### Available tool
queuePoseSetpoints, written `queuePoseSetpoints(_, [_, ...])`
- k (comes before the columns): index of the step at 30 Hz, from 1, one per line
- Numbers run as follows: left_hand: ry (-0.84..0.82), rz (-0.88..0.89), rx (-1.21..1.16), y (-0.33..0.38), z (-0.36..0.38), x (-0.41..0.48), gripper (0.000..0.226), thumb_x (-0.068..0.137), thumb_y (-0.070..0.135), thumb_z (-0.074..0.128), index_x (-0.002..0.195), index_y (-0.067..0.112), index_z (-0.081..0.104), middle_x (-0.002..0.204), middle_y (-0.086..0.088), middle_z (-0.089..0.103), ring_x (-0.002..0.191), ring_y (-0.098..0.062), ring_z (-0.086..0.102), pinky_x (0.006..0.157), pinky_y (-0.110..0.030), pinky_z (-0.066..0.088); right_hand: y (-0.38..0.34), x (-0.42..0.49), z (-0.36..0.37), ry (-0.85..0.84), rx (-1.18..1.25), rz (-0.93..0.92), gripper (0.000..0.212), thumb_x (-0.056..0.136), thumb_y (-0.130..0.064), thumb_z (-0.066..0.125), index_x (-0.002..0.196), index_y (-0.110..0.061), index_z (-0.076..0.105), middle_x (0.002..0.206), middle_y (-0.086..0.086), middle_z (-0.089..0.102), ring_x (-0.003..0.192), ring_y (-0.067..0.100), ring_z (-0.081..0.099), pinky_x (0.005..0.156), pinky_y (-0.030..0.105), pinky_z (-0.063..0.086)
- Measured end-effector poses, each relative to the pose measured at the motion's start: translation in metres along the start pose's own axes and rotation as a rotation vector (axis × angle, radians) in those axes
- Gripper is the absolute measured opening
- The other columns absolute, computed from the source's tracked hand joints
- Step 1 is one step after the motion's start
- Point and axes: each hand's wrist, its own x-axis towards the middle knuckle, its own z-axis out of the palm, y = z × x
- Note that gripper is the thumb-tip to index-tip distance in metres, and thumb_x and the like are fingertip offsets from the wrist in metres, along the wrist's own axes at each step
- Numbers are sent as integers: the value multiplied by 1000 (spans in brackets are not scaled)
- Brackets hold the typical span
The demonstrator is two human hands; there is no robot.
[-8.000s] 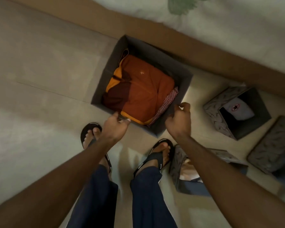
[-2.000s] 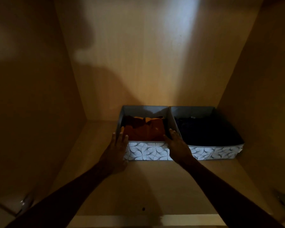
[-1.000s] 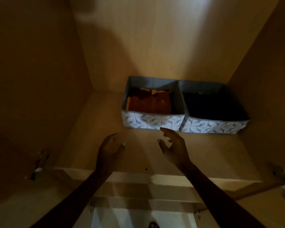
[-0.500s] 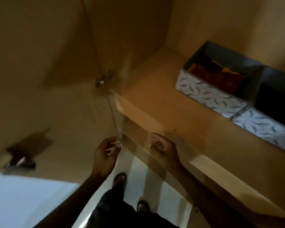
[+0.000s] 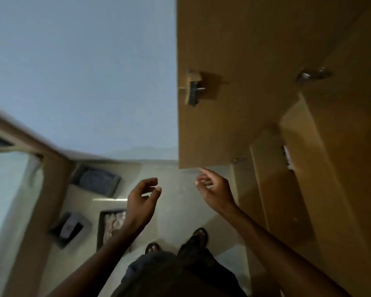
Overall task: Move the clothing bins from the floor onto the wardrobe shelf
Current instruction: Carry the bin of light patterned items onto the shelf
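Floor bins, three: grey-clothes bin [image 5: 95, 182], cap bin [image 5: 70, 229], pale-clothes bin [image 5: 113, 224], all below-left of left hand [image 5: 140, 202], the nearer, half-curled, empty. Right hand [image 5: 215, 189]: loosely spread, empty, beside wardrobe door [image 5: 223, 82].

Dim, soft indoor light overall. Brightest zones: pale wall [image 5: 84, 71] and floor [image 5: 176, 202], with one thin glare streak on the floor near the far bin [image 5: 95, 182]. Wardrobe door [image 5: 234, 82] is evenly lit in warm brown; panels at right fall into deeper shadow. Heavy motion blur at left edge; bins smeared, detail lost. Wide-angle bending of straight edges. Both forearms are dark and underexposed.
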Motion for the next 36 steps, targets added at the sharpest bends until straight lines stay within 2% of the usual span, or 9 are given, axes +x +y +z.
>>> queuePoseSetpoints(5, [218, -123, -75, -62, -89, -56, 26, 91, 20, 64, 117, 20, 64, 111, 6, 68, 101, -9, 65, 85, -31, 53, -38, -12, 93, -222, -77, -96, 43, 85, -23, 66, 127, -20, 61, 95, -12, 68, 81, -4, 62, 74, 11, 49])
queuePoseSetpoints(9, [368, -225, -107, -104, -161, -110, 22, 91, 18, 63, 113, 19, 65, 106, 5, 69, 95, -10, 65, 81, -33, 56, -67, -42, 178, -383, -128, -143, 43, 84, -22, 66, 127, -19, 60, 93, -11, 68, 77, -5, 62, 71, 8, 48])
queuePoseSetpoints(14, [556, -372, -175, -154, -229, -158, 24, 94, 18, 59, 118, 19, 62, 107, 6, 65, 93, -2, 62, 69, -13, 46, -90, -67, 276, -598, -232, -203, 45, 86, -26, 66, 130, -20, 58, 97, -9, 68, 80, 2, 63, 69, 10, 50])
queuePoseSetpoints(19, [715, -540, -237, -203, -264, -173, 26, 92, 19, 62, 118, 18, 62, 108, 5, 66, 96, -6, 62, 78, -21, 50, -93, -63, 362, -764, -348, -205, 47, 85, -27, 66, 131, -19, 58, 95, -9, 68, 79, 1, 64, 67, 11, 51])
queuePoseSetpoints(21, [755, -624, -263, -227, -270, -166, 25, 91, 19, 63, 116, 19, 63, 107, 6, 67, 94, -5, 62, 77, -18, 49, -85, -48, 399, -815, -407, -202, 47, 85, -26, 64, 131, -19, 58, 98, -5, 69, 80, 4, 64, 72, 16, 54])
queuePoseSetpoints(24, [762, -746, -292, -264, -270, -147, 24, 91, 18, 62, 115, 18, 64, 105, 6, 67, 90, -4, 61, 71, -12, 43, -65, -20, 449, -874, -490, -188, 45, 88, -26, 62, 132, -21, 56, 101, -3, 69, 81, 5, 65, 76, 23, 56])
queuePoseSetpoints(29, [674, -889, -305, -356, -256, -93, 29, 91, 20, 62, 120, 18, 61, 106, 6, 65, 91, -5, 61, 68, -13, 46, 4, 39, 533, -965, -627, -174, 44, 87, -28, 62, 131, -22, 57, 102, -3, 69, 84, 7, 66, 77, 24, 56])
queuePoseSetpoints(33, [562, -973, -313, -449, -234, -46, 34, 88, 27, 63, 122, 20, 60, 105, 7, 66, 95, -9, 63, 84, -28, 54, 87, 81, 597, -995, -755, -178, 42, 86, -26, 62, 128, -24, 59, 112, 1, 70, 93, 14, 67, 85, 33, 56])
queuePoseSetpoints(36, [423, -1028, -236, -542, -202, -4, 35, 88, 31, 63, 120, 17, 61, 108, -1, 66, 94, -15, 63, 80, -27, 48, 174, 114, 646, -988, -838, -178, 42, 87, -25, 60, 130, -22, 58, 121, 2, 66, 106, 18, 63, 91, 35, 53])
